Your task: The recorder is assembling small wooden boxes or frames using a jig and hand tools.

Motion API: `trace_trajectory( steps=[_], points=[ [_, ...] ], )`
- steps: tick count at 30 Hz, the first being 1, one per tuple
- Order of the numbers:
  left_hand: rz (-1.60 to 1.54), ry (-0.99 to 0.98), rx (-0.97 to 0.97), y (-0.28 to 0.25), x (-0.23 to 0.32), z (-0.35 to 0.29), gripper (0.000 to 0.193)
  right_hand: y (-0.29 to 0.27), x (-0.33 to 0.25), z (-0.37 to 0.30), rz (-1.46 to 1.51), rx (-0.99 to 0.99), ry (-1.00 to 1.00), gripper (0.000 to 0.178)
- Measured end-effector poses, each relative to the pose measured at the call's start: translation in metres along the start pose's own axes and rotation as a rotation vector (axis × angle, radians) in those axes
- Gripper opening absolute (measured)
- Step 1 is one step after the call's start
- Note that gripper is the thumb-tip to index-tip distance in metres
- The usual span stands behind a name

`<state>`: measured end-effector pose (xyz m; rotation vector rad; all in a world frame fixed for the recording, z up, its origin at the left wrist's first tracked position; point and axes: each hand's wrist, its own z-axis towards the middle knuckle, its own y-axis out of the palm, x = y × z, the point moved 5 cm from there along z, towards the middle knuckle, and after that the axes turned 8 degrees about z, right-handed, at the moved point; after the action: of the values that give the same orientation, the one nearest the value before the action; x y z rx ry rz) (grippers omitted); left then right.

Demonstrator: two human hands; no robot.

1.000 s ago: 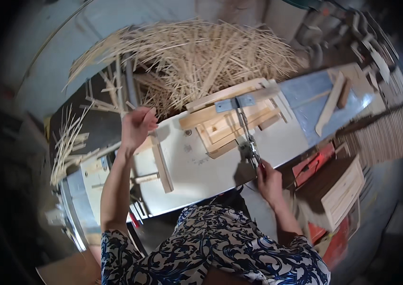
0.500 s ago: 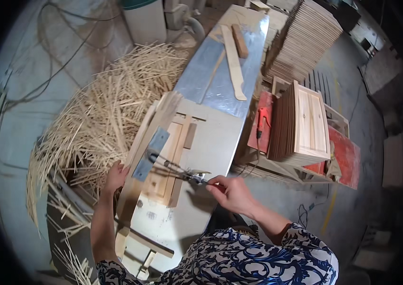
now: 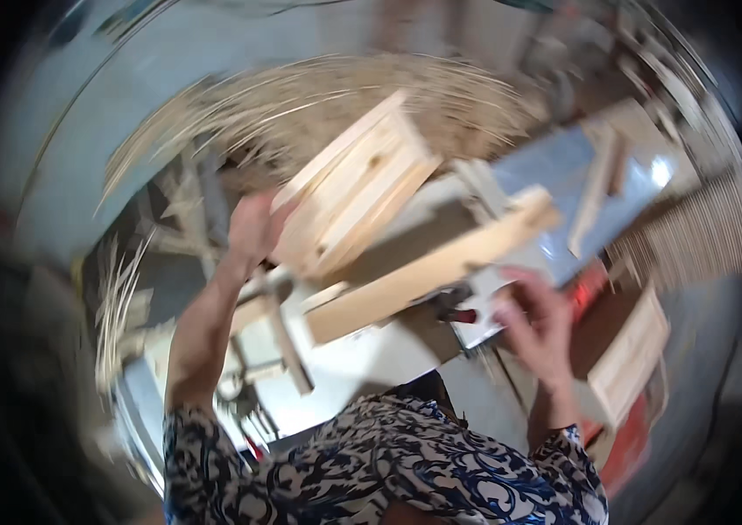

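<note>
A framed wooden panel (image 3: 362, 184) is tilted up off the bench, with my left hand (image 3: 253, 229) closed on its near left end. Blur hides how the fingers sit on it. Beside the panel, on the right, lies a long wooden jig rail (image 3: 423, 276). A toggle clamp (image 3: 451, 304) with a dark red handle end stands at the rail's near side. My right hand (image 3: 539, 319) is just right of that handle, apart from it, blurred, with its fingers spread and nothing seen in them.
Behind the panel lies a big heap of thin wood strips (image 3: 336, 96). The bench (image 3: 371, 354) runs to a metal top (image 3: 555, 188) with a curved wooden piece (image 3: 594, 188) on it. Stacked panels (image 3: 629, 359) stand at the right. Metal fittings (image 3: 248, 407) sit at the bench's near left.
The view has turned. My right hand has let go of the clamp handle. My left hand has taken hold of the panel, which is now lifted out from beside the rail.
</note>
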<state>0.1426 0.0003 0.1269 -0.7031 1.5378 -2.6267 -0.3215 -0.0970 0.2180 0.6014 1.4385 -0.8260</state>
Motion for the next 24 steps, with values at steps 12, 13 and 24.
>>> trace_trajectory(
  steps=[12,13,24],
  points=[
    [-0.166,-0.695,0.455,-0.261,0.027,-0.192,0.033,0.344,-0.133,0.183,0.326,-0.456,-0.431,0.045],
    [-0.048,-0.648,0.617,-0.271,0.029,-0.229,0.034,0.365,-0.132,0.185,0.227,-0.481,-0.455,0.046],
    [-0.164,-1.514,0.048,-0.119,0.050,-0.494,0.052,0.608,-0.032,0.190,-0.409,-0.935,-0.655,0.043]
  ],
)
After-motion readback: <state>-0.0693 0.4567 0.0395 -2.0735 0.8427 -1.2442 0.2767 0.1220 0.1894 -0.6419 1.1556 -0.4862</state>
